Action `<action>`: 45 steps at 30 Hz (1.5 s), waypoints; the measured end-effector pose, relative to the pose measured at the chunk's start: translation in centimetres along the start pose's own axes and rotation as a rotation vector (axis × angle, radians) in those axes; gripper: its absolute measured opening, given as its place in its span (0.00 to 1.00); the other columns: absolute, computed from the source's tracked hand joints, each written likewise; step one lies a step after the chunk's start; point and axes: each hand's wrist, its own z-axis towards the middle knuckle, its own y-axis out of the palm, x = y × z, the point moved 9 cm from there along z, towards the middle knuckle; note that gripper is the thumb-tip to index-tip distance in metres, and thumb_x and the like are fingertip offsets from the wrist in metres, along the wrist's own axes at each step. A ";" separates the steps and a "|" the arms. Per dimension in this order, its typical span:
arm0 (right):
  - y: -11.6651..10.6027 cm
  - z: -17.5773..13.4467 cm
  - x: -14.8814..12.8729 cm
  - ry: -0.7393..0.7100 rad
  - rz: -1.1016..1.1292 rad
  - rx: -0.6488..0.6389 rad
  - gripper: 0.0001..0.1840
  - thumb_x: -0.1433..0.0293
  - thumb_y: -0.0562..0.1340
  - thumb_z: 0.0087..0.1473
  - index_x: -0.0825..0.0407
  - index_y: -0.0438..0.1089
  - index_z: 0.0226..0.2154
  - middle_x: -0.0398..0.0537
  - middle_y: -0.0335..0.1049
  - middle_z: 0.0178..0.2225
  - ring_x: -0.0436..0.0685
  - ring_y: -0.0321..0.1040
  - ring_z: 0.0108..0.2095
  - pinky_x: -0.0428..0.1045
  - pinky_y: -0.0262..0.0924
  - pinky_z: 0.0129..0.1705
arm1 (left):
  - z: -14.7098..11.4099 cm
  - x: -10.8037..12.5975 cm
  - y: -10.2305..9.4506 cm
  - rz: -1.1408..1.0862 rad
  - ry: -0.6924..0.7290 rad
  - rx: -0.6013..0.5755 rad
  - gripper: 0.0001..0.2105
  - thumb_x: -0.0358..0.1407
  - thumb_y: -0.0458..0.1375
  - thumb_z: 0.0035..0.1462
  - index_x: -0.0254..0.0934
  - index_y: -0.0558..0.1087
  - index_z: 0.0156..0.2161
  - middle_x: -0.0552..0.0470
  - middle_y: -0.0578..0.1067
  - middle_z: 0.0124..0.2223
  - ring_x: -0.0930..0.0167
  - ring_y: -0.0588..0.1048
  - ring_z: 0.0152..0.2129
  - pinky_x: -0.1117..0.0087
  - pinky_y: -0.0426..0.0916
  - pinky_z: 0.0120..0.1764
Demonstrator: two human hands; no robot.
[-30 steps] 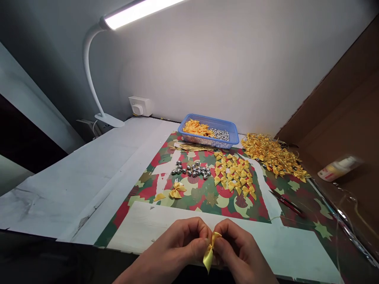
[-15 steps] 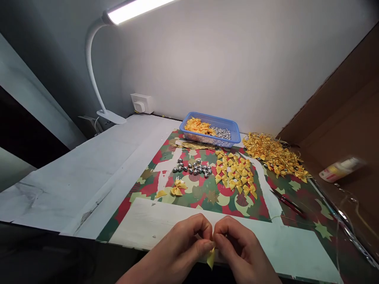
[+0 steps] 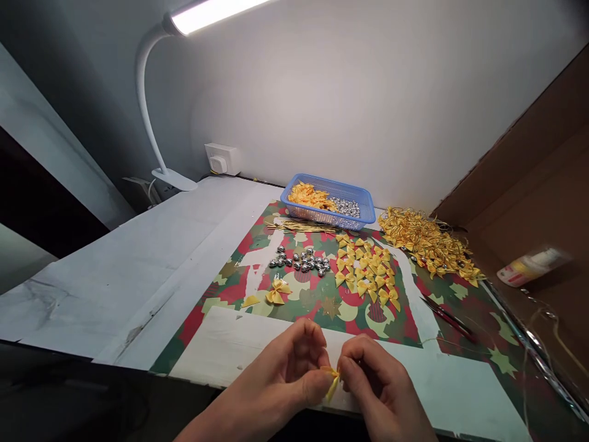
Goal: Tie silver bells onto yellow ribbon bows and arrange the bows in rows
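Observation:
Between my two hands, at the table's front edge, is a small yellow ribbon bow, partly covered by fingers. My left hand has its thumb against the bow's left side, with the index finger curled above it. Thumb and index finger of my right hand pinch the bow's right side near its middle. Beyond my hands lie a loose bow, a small yellow ribbon piece, several silver bells and rows of yellow bows on the patterned sheet.
A blue basket of bows and silver bells stands at the back, with gold ties before it. To the right are a heap of corded bows, dark-tipped tweezers or scissors and a bottle. A lamp stands left.
My left index finger has lifted away from the right fingertips, and the hands are slightly further apart. More of the yellow bow now shows between them.

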 end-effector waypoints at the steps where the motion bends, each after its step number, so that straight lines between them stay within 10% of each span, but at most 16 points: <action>1: -0.1 0.0 0.1 -0.005 -0.003 0.017 0.18 0.59 0.56 0.63 0.51 0.64 0.26 0.40 0.59 0.24 0.51 0.55 0.25 0.46 0.49 0.27 | 0.0 -0.2 -0.1 -0.018 0.012 0.015 0.12 0.35 0.65 0.56 0.40 0.65 0.41 0.58 0.69 0.35 0.73 0.64 0.30 0.70 0.61 0.35; 14: 1.1 0.0 -3.3 -0.361 -0.388 -0.068 0.09 0.75 0.52 0.62 0.49 0.63 0.32 0.43 0.66 0.33 0.55 0.62 0.35 0.48 0.54 0.38 | -0.6 0.2 -0.4 0.449 0.116 0.185 0.11 0.25 0.53 0.58 0.42 0.62 0.43 0.58 0.70 0.31 0.70 0.70 0.28 0.68 0.67 0.34; 21: 2.9 1.3 0.1 0.163 0.167 -0.323 0.20 0.54 0.55 0.64 0.52 0.61 0.28 0.40 0.58 0.27 0.51 0.56 0.29 0.46 0.52 0.33 | -0.8 0.8 0.2 0.337 0.137 0.136 0.05 0.27 0.56 0.59 0.39 0.68 0.38 0.57 0.70 0.32 0.70 0.69 0.30 0.69 0.67 0.35; 28: 0.8 1.3 0.3 0.204 0.284 -0.246 0.28 0.44 0.57 0.59 0.52 0.69 0.41 0.45 0.67 0.34 0.53 0.61 0.32 0.46 0.55 0.33 | -0.6 -0.7 -0.4 -0.178 0.013 0.098 0.15 0.35 0.69 0.52 0.38 0.69 0.42 0.55 0.74 0.34 0.72 0.71 0.31 0.71 0.63 0.35; 45: 1.6 0.2 0.9 0.218 0.230 -0.166 0.27 0.47 0.58 0.59 0.52 0.61 0.24 0.38 0.54 0.22 0.49 0.50 0.24 0.45 0.45 0.25 | -0.5 -0.4 0.4 0.019 -0.038 0.094 0.17 0.47 0.63 0.58 0.34 0.71 0.28 0.56 0.70 0.25 0.72 0.66 0.25 0.72 0.62 0.33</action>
